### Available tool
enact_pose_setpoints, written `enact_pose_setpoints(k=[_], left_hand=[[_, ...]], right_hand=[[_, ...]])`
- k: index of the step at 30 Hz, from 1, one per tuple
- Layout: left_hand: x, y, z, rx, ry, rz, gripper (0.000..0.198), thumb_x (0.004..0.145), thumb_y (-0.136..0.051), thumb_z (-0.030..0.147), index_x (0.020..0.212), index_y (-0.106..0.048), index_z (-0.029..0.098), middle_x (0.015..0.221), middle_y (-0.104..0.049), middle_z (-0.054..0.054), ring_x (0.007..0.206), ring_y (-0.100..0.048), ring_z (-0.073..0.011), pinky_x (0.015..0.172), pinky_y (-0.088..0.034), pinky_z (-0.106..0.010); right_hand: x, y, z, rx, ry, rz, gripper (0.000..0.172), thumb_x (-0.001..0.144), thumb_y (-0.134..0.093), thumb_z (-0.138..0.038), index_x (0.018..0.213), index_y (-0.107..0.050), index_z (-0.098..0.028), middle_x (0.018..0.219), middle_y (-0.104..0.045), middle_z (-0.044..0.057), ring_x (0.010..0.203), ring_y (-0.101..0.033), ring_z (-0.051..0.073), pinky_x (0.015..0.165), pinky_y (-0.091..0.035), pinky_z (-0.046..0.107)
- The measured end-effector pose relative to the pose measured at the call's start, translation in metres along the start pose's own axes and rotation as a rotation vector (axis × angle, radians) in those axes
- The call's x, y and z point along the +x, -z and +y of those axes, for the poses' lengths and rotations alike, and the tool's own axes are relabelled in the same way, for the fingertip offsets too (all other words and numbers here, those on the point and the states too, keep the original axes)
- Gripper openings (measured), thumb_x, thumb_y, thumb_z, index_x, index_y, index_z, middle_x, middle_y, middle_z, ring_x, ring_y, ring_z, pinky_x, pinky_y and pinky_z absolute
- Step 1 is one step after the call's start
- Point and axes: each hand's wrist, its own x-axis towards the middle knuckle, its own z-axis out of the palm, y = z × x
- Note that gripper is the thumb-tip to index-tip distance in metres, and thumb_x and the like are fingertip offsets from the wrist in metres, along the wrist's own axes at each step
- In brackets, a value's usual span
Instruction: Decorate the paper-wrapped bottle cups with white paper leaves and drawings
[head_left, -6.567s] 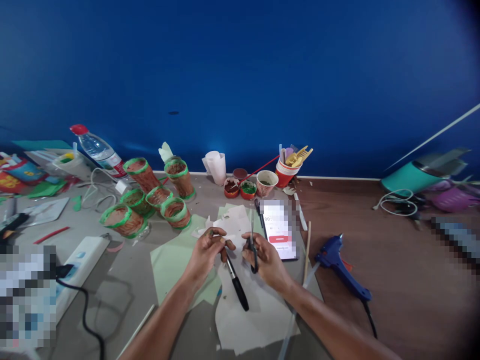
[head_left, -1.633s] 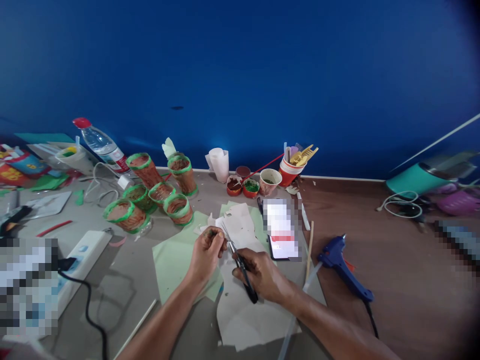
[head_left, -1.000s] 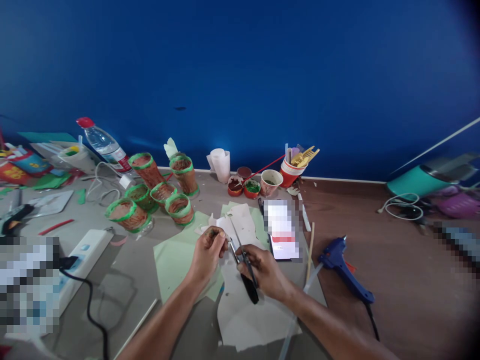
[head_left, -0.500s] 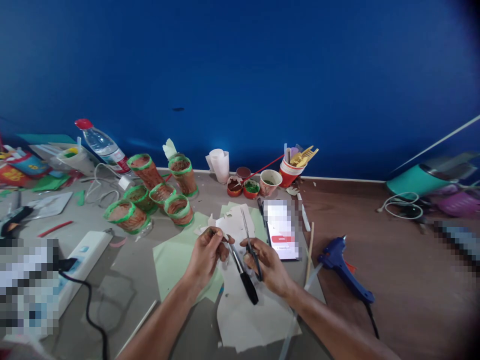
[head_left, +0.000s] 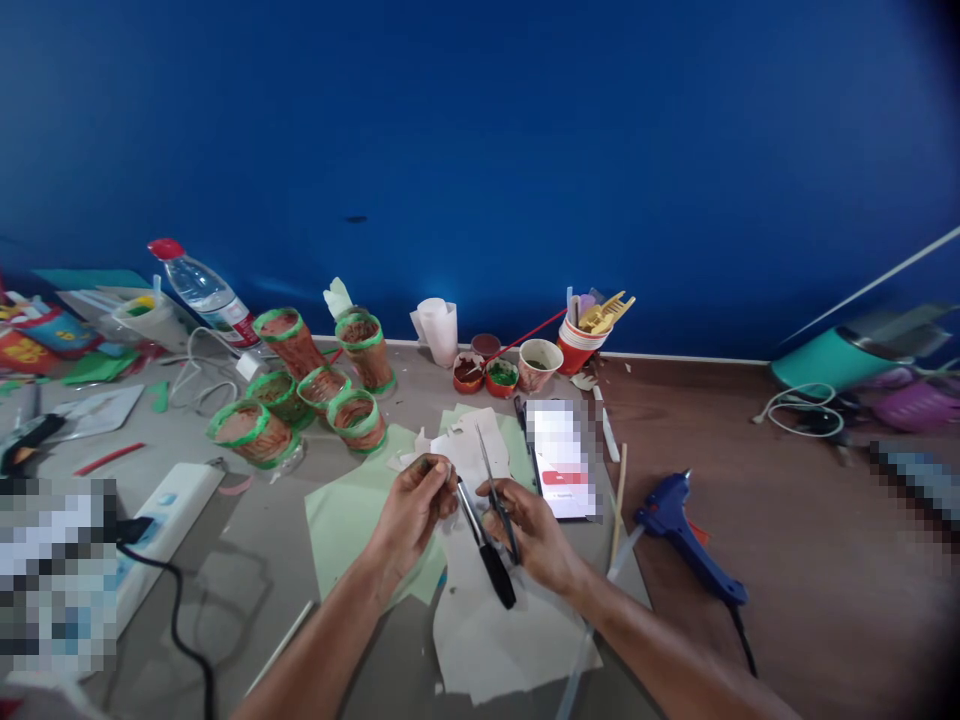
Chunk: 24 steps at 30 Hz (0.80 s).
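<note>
My right hand (head_left: 529,530) is closed round a pair of dark scissors (head_left: 491,475), whose slim blades point away from me over a white paper sheet (head_left: 487,640). To its left, my left hand (head_left: 420,500) pinches thumb against fingers; a small pale bit seems to show at the tips, too small to name. Between the hands a pen (head_left: 491,570) with a black cap end and a clear barrel lies slanted above the white paper, its upper end close to my left fingertips. Light green paper (head_left: 337,520) spreads under the white sheet.
Several brown cylinders with green rims (head_left: 360,420) stand back left, by a bottle (head_left: 206,295). Small paint cups (head_left: 501,378) and a red cup of wooden forks (head_left: 581,345) line the wall. A phone (head_left: 562,460) and blue glue gun (head_left: 686,535) lie right, a power strip (head_left: 169,530) left.
The scissors have shifted slightly left with my right hand, their blades now nearer my left fingertips. My left hand has hardly moved, and the pen stays in place.
</note>
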Motion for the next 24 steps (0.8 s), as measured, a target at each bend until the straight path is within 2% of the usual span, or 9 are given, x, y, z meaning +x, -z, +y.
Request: enact_pose_setpoints(k=[3, 7, 13, 19, 24], left_hand=[[0.001, 0.001, 0.0, -0.005, 0.009, 0.014, 0.023, 0.071, -0.075, 0.032, 0.078, -0.062, 0.015, 0.068, -0.057, 0.003, 0.047, -0.044, -0.0042, 0.052, -0.036, -0.022], [0.001, 0.001, 0.0, 0.023, 0.008, 0.045, 0.028, 0.063, -0.078, 0.029, 0.082, -0.064, 0.014, 0.066, -0.059, 0.002, 0.046, -0.047, -0.0059, 0.049, -0.034, -0.022], [0.001, 0.001, -0.003, 0.101, -0.076, 0.095, 0.034, 0.069, -0.074, 0.029, 0.097, -0.057, 0.018, 0.065, -0.062, 0.004, 0.047, -0.051, -0.0072, 0.049, -0.037, -0.021], [0.0, -0.004, -0.005, 0.119, -0.099, 0.117, 0.032, 0.069, -0.073, 0.028, 0.094, -0.055, 0.018, 0.062, -0.062, 0.005, 0.047, -0.052, -0.0075, 0.05, -0.04, -0.021], [-0.003, -0.009, -0.004, 0.134, -0.099, 0.097, 0.032, 0.069, -0.073, 0.028, 0.093, -0.053, 0.018, 0.06, -0.06, 0.006, 0.046, -0.053, -0.0076, 0.051, -0.041, -0.021]], right_hand=[[0.001, 0.0, 0.003, -0.003, 0.011, -0.007, 0.045, 0.077, -0.063, -0.058, 0.097, -0.053, -0.018, 0.063, -0.041, -0.006, 0.055, -0.036, 0.01, 0.051, -0.031, 0.025], [0.001, 0.0, 0.006, -0.023, 0.02, -0.005, 0.037, 0.081, -0.061, -0.049, 0.097, -0.052, -0.018, 0.063, -0.042, -0.006, 0.054, -0.037, 0.01, 0.052, -0.033, 0.024], [-0.002, 0.0, 0.004, -0.356, 0.083, 0.021, 0.021, 0.078, -0.059, -0.029, 0.097, -0.057, -0.018, 0.063, -0.047, -0.005, 0.055, -0.042, 0.011, 0.051, -0.033, 0.022], [-0.006, -0.005, -0.007, -0.616, 0.109, 0.023, 0.021, 0.076, -0.061, -0.026, 0.095, -0.058, -0.019, 0.065, -0.054, -0.002, 0.056, -0.048, 0.012, 0.053, -0.036, 0.022], [-0.006, -0.006, -0.009, -0.656, 0.082, -0.009, 0.024, 0.076, -0.062, -0.026, 0.099, -0.059, -0.019, 0.07, -0.063, 0.001, 0.059, -0.055, 0.015, 0.056, -0.04, 0.023]])
